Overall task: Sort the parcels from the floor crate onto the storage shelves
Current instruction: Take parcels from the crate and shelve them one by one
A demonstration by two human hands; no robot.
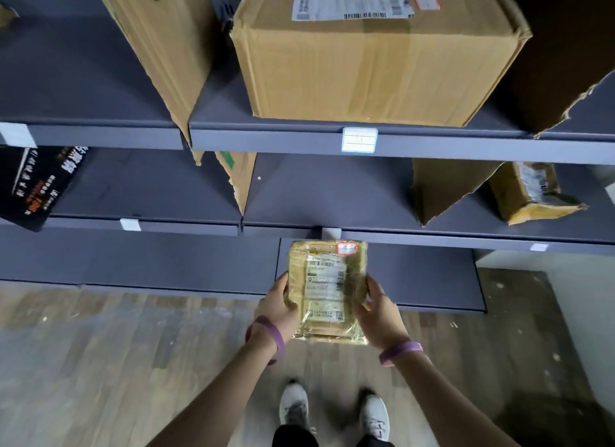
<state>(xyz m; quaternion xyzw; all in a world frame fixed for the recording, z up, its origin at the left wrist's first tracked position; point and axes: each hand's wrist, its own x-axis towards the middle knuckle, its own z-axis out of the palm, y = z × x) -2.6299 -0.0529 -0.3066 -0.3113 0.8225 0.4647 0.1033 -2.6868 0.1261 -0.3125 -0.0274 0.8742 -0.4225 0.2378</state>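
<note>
Likely light but slick, the small tape-wrapped tan cardboard parcel (327, 291) sits clamped: left hand (278, 308) at nine o'clock, right hand (379, 316) at three, fingers curled round its edges.

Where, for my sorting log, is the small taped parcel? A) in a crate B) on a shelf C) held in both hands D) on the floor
C: the left hand and right hand grip the parcel by its sides.
</note>
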